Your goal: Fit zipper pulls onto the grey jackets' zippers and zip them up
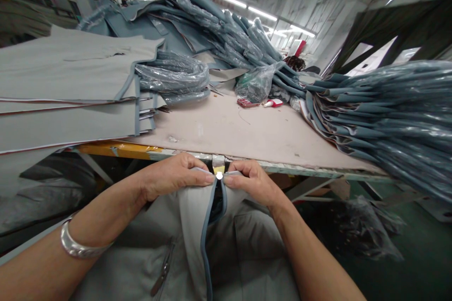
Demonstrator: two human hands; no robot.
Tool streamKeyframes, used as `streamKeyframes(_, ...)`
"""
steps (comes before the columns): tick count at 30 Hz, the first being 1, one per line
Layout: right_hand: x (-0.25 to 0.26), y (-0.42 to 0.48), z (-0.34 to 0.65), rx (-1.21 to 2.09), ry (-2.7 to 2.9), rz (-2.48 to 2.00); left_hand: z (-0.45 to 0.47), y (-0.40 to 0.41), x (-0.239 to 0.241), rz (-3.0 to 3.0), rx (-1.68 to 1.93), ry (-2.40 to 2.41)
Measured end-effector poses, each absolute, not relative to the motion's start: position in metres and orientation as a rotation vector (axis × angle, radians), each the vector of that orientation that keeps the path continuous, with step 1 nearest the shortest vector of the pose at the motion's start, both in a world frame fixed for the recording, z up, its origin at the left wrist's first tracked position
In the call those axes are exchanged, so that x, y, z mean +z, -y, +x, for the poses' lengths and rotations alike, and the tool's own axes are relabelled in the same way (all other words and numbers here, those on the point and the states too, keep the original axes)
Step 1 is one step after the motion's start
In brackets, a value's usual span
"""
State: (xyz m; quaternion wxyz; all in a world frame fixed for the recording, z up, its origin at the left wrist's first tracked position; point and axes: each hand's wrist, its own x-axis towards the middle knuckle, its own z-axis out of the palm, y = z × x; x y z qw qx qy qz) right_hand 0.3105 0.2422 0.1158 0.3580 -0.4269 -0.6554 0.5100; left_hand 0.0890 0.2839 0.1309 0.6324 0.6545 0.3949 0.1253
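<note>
My left hand (173, 176) and my right hand (250, 181) are both closed in pinches on the top edge of a grey fabric piece (190, 244) with blue-grey piping (205, 225). Their fingertips meet at a small shiny metal part (219, 175) by the table's front edge. A dark gap opens in the fabric just below the fingers. A silver bangle (79, 247) circles my left wrist. A zipper pull (163, 270) lies on the fabric lower left.
The worktable (247, 136) bears flat grey fabric stacks (67, 84) at left, plastic-wrapped blue-grey bundles (173, 75) behind, and a big pile of piped pieces (388, 117) at right. A small red item (247, 102) and a white-red one (272, 102) lie at the back.
</note>
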Motion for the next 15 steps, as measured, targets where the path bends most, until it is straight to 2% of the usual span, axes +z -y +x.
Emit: streamKeyframes(15, 0.1165, -0.2426, 0.31, 1.315, 1.692, -1.112, 0.088, -0.2833, 0.1329, 1.516, 0.28, -0.937)
